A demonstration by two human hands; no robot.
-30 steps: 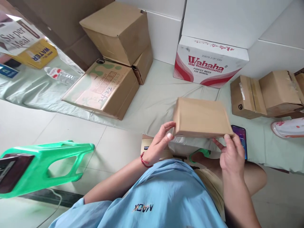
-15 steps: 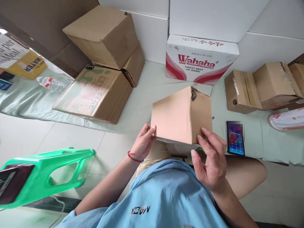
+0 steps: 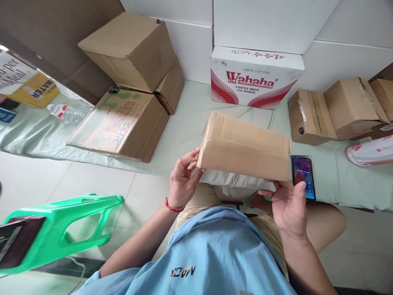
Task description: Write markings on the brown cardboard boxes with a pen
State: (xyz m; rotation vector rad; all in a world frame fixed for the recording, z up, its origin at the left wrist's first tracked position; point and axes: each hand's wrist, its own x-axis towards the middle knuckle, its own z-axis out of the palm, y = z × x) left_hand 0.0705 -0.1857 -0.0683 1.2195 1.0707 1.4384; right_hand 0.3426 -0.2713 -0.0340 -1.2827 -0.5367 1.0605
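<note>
- Work piece: I find one plain brown carton in hand, tilted, over the near edge of the cloth-covered table and in front of the torso.
- Left hand: closed on the carton's left end, fingers along the side and thumb at the lower corner. I judge this the firmer hold.
- Right hand: unclenched, fingers at the lower right edge, thumb standing free of the cardboard. It appears to steady or support rather than clamp; fingertip contact beneath is partly hidden from me.
- Done, as far as visible: the carton is lifted and handled between both hands. I see no opening on the faces turned to my view; the hidden faces and the contents I cannot verify.
- Outstanding: the carton is not set down. I judge the handling to be midway; the view gives me no firm measure of completion.
- Surroundings, left: a large brown carton sits atop a green-printed carton and a smaller carton; a bottle lies beside them.
- Surroundings, centre and right: a white-and-red carton stands against the wall, with further brown cartons to its right. A phone lies near the right hand.
</note>
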